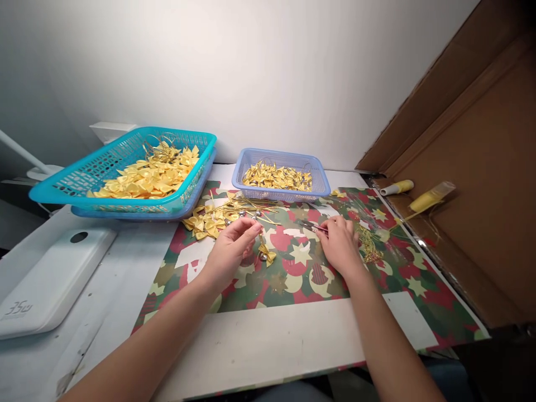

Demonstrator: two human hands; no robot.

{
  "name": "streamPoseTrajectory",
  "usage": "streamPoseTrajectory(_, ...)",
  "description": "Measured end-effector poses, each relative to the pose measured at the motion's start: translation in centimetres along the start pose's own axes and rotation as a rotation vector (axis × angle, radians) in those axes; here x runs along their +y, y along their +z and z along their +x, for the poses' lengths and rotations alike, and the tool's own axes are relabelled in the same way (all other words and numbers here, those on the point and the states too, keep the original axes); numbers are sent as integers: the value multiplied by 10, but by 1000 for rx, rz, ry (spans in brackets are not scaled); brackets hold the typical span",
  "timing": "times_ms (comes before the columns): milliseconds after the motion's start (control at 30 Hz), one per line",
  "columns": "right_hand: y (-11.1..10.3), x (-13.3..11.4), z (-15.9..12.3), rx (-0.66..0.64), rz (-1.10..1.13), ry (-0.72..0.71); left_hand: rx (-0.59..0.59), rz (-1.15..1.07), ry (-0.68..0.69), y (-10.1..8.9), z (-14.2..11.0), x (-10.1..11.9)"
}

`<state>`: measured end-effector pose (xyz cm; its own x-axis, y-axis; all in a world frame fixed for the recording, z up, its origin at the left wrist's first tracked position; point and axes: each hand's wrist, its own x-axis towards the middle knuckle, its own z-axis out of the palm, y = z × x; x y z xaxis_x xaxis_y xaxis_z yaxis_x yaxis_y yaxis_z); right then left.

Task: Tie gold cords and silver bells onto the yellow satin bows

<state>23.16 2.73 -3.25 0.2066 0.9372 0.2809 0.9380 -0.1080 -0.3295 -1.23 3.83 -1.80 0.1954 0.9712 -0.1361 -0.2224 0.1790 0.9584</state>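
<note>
Bow with a bell hangs by wire below the left hand, whose thumb and fingertips pinch together on it, over the patterned sheet. The right hand is closed around a dark tool. Beyond lie heaped bows; farther, a teal basket and blue basket hold more.

A single head-worn camera looks forward and down across the table to the wall behind, with the left hand and right hand close before it, near mid-view.
</note>
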Motion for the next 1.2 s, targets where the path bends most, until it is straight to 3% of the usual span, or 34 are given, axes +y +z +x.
streamPoseTrajectory(100, -1, -21, -8, 95, 234, -163, -19, 23, -30, 3, -3, 0)
streamPoseTrajectory(167, -4, -42, -17, -22, 486, -362, -45, 37, -37, 6, -5, 0)
streamPoseTrajectory(233, -7, -60, -25, -96, 658, -430, -73, 63, -27, 9, -7, 0)
streamPoseTrajectory(367, -8, -71, -32, -96, 726, -397, -103, 137, 5, 14, -10, 0)
streamPoseTrajectory(633, -9, -61, -29, -102, 683, -341, -103, 181, -26, 14, -11, -2)
streamPoseTrajectory(833, -3, -44, -17, 135, 385, -21, -65, 112, -130, 15, -12, -3)
streamPoseTrajectory(867, -2, -44, -18, 120, 415, -101, -64, 68, -168, 17, -13, -2)
streamPoseTrajectory(967, 7, -53, -25, -7, 608, -546, -24, -62, -266, 21, -15, 2)
streamPoseTrajectory(1133, 19, -73, -31, -7, 714, -576, 7, -155, -338, 18, -11, 0)
streamPoseTrajectory(1200, 12, -76, -29, 73, 841, -496, -7, -122, -344, 15, -7, -5)
